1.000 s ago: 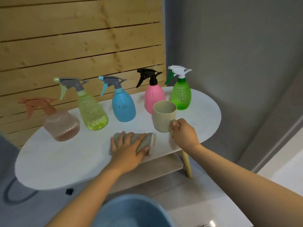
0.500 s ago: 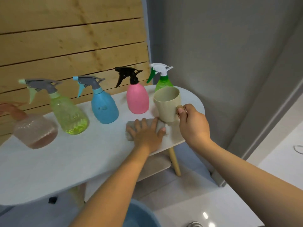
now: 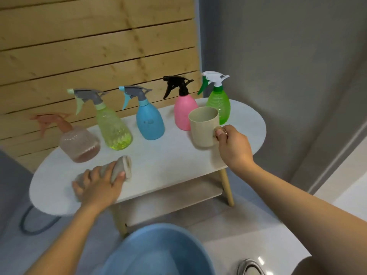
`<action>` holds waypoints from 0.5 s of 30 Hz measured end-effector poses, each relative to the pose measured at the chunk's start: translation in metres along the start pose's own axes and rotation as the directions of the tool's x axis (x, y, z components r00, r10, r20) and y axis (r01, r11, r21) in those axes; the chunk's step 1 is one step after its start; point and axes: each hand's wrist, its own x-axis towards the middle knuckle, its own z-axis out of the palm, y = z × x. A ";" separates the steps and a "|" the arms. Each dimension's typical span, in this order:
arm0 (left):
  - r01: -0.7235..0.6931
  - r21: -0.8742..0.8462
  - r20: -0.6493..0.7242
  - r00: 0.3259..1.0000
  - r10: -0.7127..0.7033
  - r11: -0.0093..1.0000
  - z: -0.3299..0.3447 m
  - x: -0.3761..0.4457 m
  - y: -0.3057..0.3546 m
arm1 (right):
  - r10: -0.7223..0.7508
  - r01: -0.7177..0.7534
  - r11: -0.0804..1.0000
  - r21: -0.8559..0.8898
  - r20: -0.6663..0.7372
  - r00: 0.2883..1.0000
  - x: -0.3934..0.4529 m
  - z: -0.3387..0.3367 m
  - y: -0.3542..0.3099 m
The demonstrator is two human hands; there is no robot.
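- Looking down from the head, we pressed the grey cloth (image 3: 124,167) onto the white table (image 3: 168,161) near its front edge, our left hand (image 3: 99,186) curled over it.
- Our right hand (image 3: 235,148) pinched the handle of the beige cup (image 3: 203,130) just before the pink bottle (image 3: 183,112); a careless swing could have toppled that bottle.

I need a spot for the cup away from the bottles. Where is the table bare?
Bare: the front middle of the table, between the cloth and the cup, and its right end beside the green bottle. Crowded: the back edge, where five spray bottles line up.
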 end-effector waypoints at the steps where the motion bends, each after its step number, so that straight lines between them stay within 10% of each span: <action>1: 0.029 -0.001 0.006 1.000 -0.029 1.000 0.001 -0.003 0.002 | 0.008 -0.008 1.000 0.010 0.000 1.000 0.001 0.001 -0.001; 10: -0.473 -0.047 0.089 0.875 0.476 0.880 0.012 -0.073 0.208 | -0.051 0.051 0.999 -0.007 -0.111 0.993 0.007 -0.007 -0.006; 15: -0.541 -0.082 0.032 0.838 0.545 0.837 0.013 -0.067 0.209 | 0.006 0.002 0.998 0.056 -0.146 0.989 0.013 -0.014 -0.004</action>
